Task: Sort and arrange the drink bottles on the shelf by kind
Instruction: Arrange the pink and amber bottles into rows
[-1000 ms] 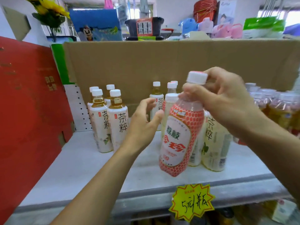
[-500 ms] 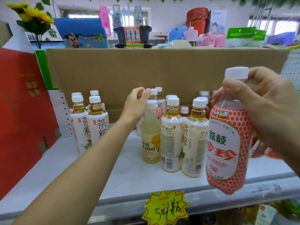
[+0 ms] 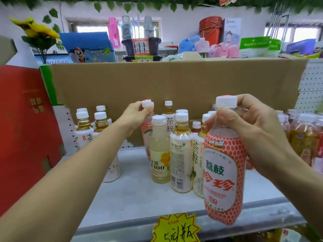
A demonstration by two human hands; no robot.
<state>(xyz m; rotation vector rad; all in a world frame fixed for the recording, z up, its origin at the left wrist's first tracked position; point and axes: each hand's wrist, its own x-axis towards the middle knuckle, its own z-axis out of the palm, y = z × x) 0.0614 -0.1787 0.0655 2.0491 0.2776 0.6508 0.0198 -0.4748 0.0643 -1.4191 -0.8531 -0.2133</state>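
My right hand point(image 3: 251, 123) grips the neck of a red-and-white lychee drink bottle point(image 3: 222, 175), held in the air over the shelf's front edge. My left hand point(image 3: 138, 116) pinches the cap of a second lychee bottle point(image 3: 146, 135), which stands behind a pale yellow C100 bottle point(image 3: 160, 151). White-labelled tea bottles point(image 3: 180, 154) stand in a cluster in the middle of the grey shelf point(image 3: 132, 194). Another group of tea bottles point(image 3: 90, 126) stands at the back left, partly hidden by my left forearm.
A cardboard sheet point(image 3: 174, 84) forms the back wall of the shelf. A red box point(image 3: 22, 128) closes off the left side. Several amber bottles point(image 3: 300, 133) crowd the right end. A yellow price tag point(image 3: 176, 229) hangs at the shelf's front edge.
My left hand has closed on the cap of the rear lychee bottle, which it was reaching for before. My right hand has brought its bottle back toward the middle of the view.
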